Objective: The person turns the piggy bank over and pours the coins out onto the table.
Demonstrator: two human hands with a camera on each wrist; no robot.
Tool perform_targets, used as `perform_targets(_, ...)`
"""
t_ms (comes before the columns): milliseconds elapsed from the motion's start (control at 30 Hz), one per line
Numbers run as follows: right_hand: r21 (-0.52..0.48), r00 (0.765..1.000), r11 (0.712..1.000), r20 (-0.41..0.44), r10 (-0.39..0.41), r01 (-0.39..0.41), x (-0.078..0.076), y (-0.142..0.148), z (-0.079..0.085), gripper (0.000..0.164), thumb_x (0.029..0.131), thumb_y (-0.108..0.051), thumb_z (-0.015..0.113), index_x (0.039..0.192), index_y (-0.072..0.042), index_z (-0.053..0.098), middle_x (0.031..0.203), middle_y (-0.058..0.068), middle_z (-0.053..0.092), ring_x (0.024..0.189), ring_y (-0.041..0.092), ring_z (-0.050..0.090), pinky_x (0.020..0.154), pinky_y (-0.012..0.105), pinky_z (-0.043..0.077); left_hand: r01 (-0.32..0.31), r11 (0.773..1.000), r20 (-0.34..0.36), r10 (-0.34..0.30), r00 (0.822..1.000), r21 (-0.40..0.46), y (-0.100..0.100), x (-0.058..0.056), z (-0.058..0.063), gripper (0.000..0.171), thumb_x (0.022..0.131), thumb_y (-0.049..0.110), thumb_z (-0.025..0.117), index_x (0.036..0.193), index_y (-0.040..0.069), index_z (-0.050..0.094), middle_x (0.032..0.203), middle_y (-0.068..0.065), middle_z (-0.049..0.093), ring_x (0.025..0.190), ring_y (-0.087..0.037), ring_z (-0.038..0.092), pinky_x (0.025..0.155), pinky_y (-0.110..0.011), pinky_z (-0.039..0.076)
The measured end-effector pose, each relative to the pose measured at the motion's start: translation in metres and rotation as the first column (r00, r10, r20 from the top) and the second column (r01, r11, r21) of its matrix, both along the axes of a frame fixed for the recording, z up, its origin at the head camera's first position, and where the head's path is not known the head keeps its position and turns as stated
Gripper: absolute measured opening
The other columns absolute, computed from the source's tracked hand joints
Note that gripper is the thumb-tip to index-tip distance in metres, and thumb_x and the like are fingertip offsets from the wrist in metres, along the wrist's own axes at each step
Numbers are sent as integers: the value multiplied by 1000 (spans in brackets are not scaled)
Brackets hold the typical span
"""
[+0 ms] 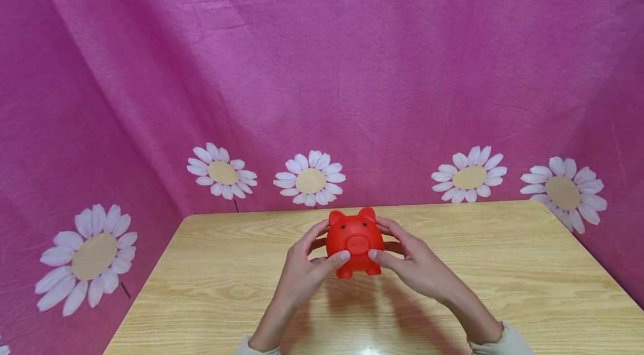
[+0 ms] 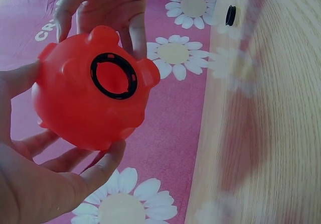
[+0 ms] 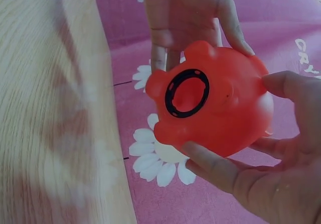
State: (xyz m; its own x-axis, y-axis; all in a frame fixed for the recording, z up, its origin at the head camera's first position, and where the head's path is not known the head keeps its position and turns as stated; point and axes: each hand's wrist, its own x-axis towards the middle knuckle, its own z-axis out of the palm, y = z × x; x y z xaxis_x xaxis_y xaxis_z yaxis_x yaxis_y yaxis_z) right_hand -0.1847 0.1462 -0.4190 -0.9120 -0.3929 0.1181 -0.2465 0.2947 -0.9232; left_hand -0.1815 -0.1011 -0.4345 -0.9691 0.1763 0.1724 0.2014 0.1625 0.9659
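Note:
A red piggy bank [image 1: 355,240] is held upright above the table, its snout turned toward the head camera. My left hand [image 1: 308,268] grips one side, thumb at the front and fingers around the back. From the opposite side my right hand [image 1: 420,265] holds it the same way. Both wrist views show the underside, where a black ring [image 2: 93,76] rims an open round hole between the stubby feet. A small black plug [image 2: 230,15] stands on the table in the left wrist view, hidden in the head view.
The light wood-grain table [image 1: 226,288] stretches under both hands, with their shadows on it. Behind and beside it hangs a magenta cloth [image 1: 352,75] printed with white daisies and lettering, meeting the table's far edge.

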Motion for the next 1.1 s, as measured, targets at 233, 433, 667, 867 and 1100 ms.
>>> perform_targets(233, -102, 999, 995, -52, -2, -4, -1, -1, -1, 64, 99, -17, 76, 157, -17, 49, 161, 20, 49, 138, 48, 60, 92, 35, 67, 25, 999, -43, -24, 999, 32, 0, 1, 1, 73, 92, 25, 83, 158, 27, 53, 153, -2, 59, 133, -32, 58, 103, -42, 63)
perform_targets(433, -157, 999, 987, -37, -19, 13, 1, -1, 0, 64, 96, -14, 79, 153, -16, 52, 161, 18, 49, 141, 50, 57, 90, 36, 67, 78, 995, -59, -74, 996, 59, 0, 1, 2, 71, 95, 25, 79, 161, 23, 51, 153, -5, 59, 134, -33, 58, 100, -35, 64)
perform_targets(667, -119, 999, 992, -7, -49, 48, 2, -1, 1, 58, 100, -20, 76, 152, -17, 53, 161, 15, 51, 144, 48, 55, 94, 38, 66, 67, 995, -86, -61, 994, 72, 1, 0, 0, 66, 96, 22, 79, 157, 17, 54, 149, -8, 61, 132, -32, 59, 97, -34, 65)
perform_targets(867, -108, 998, 993, 7, -56, 57, 1, -2, 1, 58, 100, -22, 75, 154, -16, 52, 159, 17, 53, 143, 47, 55, 95, 38, 66, 62, 994, -105, -53, 993, 86, 1, 0, -1, 66, 95, 20, 79, 157, 17, 55, 149, -9, 61, 133, -33, 60, 97, -34, 65)
perform_targets(1100, -143, 1000, 989, -4, -25, 24, 0, 0, 1, 62, 99, -18, 76, 155, -13, 50, 159, 21, 52, 143, 48, 55, 96, 37, 66, 74, 994, -136, -63, 989, 76, 0, -1, -1, 68, 94, 20, 81, 157, 17, 55, 151, -7, 60, 135, -30, 59, 99, -37, 64)
